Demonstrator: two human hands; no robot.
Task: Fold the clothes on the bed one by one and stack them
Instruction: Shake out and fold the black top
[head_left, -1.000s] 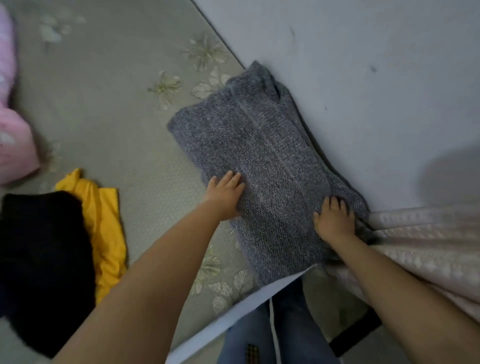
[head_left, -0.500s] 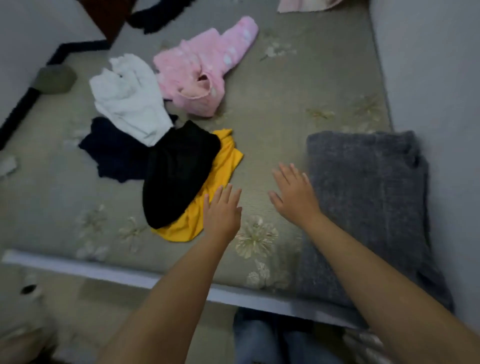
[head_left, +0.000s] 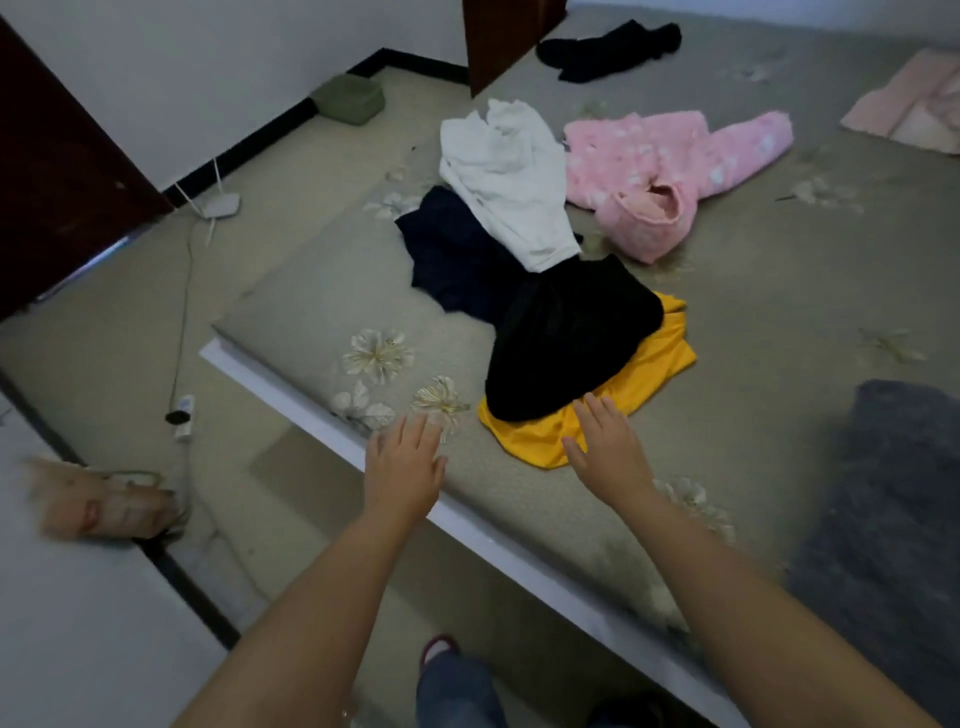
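A heap of unfolded clothes lies mid-bed: a yellow garment (head_left: 649, 371) under a black one (head_left: 569, 338), a dark navy piece (head_left: 447, 254), a white garment (head_left: 511, 182) and a pink fluffy hooded jacket (head_left: 665, 161). The folded grey sweater (head_left: 893, 499) lies at the right edge. My right hand (head_left: 605, 449) is open, fingers spread, over the near corner of the yellow garment. My left hand (head_left: 402, 465) is open above the bed's front edge, holding nothing.
The bed (head_left: 779, 291) has a grey-green floral cover and a white front rail (head_left: 467, 525). Another black garment (head_left: 608, 49) and a pale pink cloth (head_left: 909, 104) lie at the far side. On the floor are a router (head_left: 221, 205), a cable, a green cushion (head_left: 348, 96).
Both hands have left the folded grey sweater and moved left toward the clothes heap. The view has swung left, so the sweater now sits at the right edge.
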